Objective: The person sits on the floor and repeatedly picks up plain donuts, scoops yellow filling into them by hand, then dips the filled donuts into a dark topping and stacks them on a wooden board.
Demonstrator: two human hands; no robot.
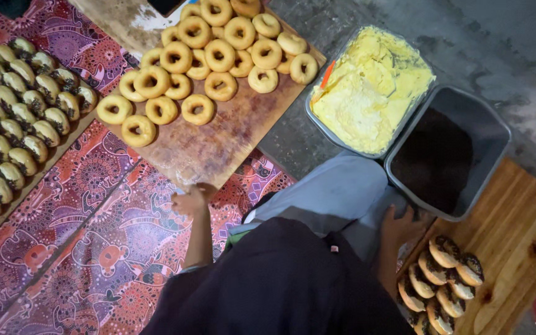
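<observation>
My left hand is closed on the near corner of a wooden board, which carries several plain ring doughnuts. Fingers apart, my right hand rests on my grey trouser leg. It lies beside the near edge of a grey tub filled with dark sprinkles. Behind that tub stands a metal tray heaped with yellow cream, an orange tool stuck in it.
A second wooden board at the right holds several filled doughnuts with dark sprinkles. At the far left lie rows of filled doughnuts. A red patterned cloth covers the floor, with bare concrete at the back right.
</observation>
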